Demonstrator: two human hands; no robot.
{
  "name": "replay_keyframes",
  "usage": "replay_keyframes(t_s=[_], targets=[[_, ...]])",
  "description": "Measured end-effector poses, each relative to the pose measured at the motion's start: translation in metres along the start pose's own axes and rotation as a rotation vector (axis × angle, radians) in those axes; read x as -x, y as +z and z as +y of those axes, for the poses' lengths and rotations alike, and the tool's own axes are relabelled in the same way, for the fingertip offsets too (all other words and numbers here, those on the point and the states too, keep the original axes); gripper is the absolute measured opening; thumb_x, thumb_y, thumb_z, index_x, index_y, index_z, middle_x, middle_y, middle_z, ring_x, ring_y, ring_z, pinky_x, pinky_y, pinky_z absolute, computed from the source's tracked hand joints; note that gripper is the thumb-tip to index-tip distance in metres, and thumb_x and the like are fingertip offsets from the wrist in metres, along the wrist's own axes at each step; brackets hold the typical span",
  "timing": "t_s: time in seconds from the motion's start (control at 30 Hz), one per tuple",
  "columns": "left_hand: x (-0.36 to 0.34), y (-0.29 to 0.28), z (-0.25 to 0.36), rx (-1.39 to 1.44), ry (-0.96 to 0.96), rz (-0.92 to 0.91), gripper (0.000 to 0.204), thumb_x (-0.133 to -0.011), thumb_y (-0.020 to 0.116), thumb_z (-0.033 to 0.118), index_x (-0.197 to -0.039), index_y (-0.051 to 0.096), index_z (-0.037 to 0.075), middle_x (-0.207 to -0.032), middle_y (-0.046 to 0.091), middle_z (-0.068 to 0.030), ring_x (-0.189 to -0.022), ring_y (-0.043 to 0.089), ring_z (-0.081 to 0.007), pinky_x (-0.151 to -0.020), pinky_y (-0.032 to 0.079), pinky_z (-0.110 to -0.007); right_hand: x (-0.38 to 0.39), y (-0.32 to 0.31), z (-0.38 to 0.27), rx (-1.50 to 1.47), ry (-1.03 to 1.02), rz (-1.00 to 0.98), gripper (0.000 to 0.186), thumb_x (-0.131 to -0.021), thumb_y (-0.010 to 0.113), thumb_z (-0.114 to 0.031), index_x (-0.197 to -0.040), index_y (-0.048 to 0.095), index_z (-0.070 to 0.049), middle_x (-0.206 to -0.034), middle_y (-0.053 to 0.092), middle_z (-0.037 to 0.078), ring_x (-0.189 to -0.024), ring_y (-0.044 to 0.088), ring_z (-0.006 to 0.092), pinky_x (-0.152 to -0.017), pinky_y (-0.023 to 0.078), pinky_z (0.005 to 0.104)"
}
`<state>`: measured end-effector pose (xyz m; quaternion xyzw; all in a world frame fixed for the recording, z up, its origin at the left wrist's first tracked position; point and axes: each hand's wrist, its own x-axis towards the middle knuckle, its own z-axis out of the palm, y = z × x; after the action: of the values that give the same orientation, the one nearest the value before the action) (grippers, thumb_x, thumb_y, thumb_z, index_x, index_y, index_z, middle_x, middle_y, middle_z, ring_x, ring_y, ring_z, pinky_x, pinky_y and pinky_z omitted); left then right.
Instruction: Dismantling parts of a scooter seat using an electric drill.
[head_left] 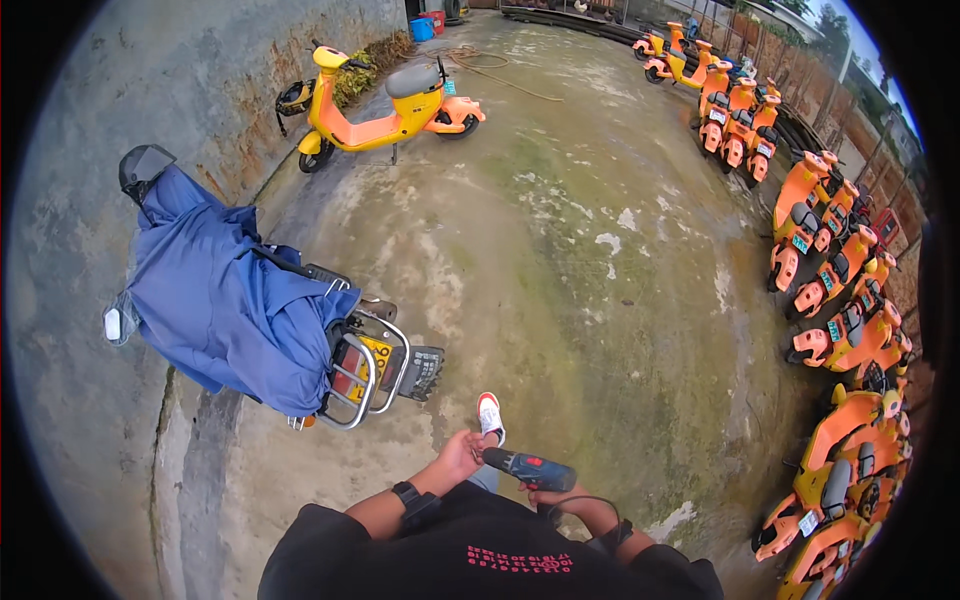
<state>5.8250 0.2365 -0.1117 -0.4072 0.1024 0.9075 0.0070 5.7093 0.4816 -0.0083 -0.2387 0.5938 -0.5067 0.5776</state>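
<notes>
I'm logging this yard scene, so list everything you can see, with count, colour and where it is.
Covered scooter: one, under a blue cover, left by the wall.
Yellow scooter: one, yellow and orange, far left by the wall.
Orange scooters: a long row, exact count unclear, along the right edge.
Blue bin: one, far top.
Cordless drill: one, dark blue, in the right hand.
White shoe: one, on the concrete.
Left hand: open, beside the drill's tip.
Right hand: gripping the drill.
</notes>
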Motion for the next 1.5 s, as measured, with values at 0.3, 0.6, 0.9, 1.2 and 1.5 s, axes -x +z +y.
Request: replay_keyframes(t_s=[0.3, 0.6, 0.9, 1.2, 1.5], targets=[[-0.210, 0.169, 0.142, 0.205, -0.016, 0.001, 0.024, -0.093, 0.054, 0.028, -0.078, 0.053, 0.009, -0.066, 0.052, -0.0048, -0.062, 0.050, -0.0196, -0.060, 0.046, -0.034, -0.189, -0.180, -0.132, 0.143, 0.145, -0.038, 0.021, -0.081, 0.065, -0.007, -0.102, 0.063, -0.004, -0.080, 0.064, 0.002, -0.070, 0.061, 0.0109, -0.067, 0.050, 0.0275], [-0.297, 0.291, 0.343, 0.213, 0.181, 0.103, 0.022, -0.093, 0.054, 0.027, -0.076, 0.053, 0.012, -0.065, 0.053, -0.0015, -0.064, 0.053, -0.0154, -0.067, 0.047, -0.032, -0.376, -0.289, -0.308, 0.076, 0.063, -0.037, 0.021, -0.081, 0.066, -0.008, -0.102, 0.064, -0.003, -0.085, 0.065, 0.003, -0.074, 0.063, 0.0121, -0.070, 0.051, 0.0291], [-0.406, 0.379, 0.537, 0.345, 0.285, 0.353, 0.022, -0.094, 0.049, 0.027, -0.076, 0.052, 0.014, -0.068, 0.053, -0.0021, -0.063, 0.053, -0.0177, -0.060, 0.043, -0.031, -0.620, -0.420, -0.416, 0.123, 0.029, -0.265, 0.025, -0.080, 0.069, -0.015, -0.103, 0.067, -0.005, -0.083, 0.068, 0.003, -0.074, 0.064, 0.0118, -0.072, 0.052, 0.0279], [-0.469, 0.482, 0.733, 0.231, 0.405, 0.135, 0.019, -0.095, 0.047, 0.026, -0.081, 0.052, 0.014, -0.070, 0.055, -0.0017, -0.057, 0.047, -0.0145, -0.053, 0.036, -0.029, -0.810, -0.511, -0.586, 0.403, -0.120, -0.347, 0.023, -0.077, 0.073, -0.016, -0.095, 0.067, -0.003, -0.082, 0.068, 0.005, -0.076, 0.064, 0.0137, -0.072, 0.052, 0.0306], [-0.591, 0.448, 0.916, 0.152, 0.170, 0.184, 0.019, -0.094, 0.053, 0.025, -0.081, 0.052, 0.011, -0.053, 0.039, 0.0021, -0.049, 0.039, -0.0127, -0.048, 0.032, -0.028, -1.002, -0.577, -0.657, 0.661, 0.133, -0.129, 0.025, -0.073, 0.071, -0.017, -0.094, 0.068, -0.004, -0.081, 0.069, 0.012, -0.073, 0.066, 0.0237, -0.072, 0.052, 0.0352]])
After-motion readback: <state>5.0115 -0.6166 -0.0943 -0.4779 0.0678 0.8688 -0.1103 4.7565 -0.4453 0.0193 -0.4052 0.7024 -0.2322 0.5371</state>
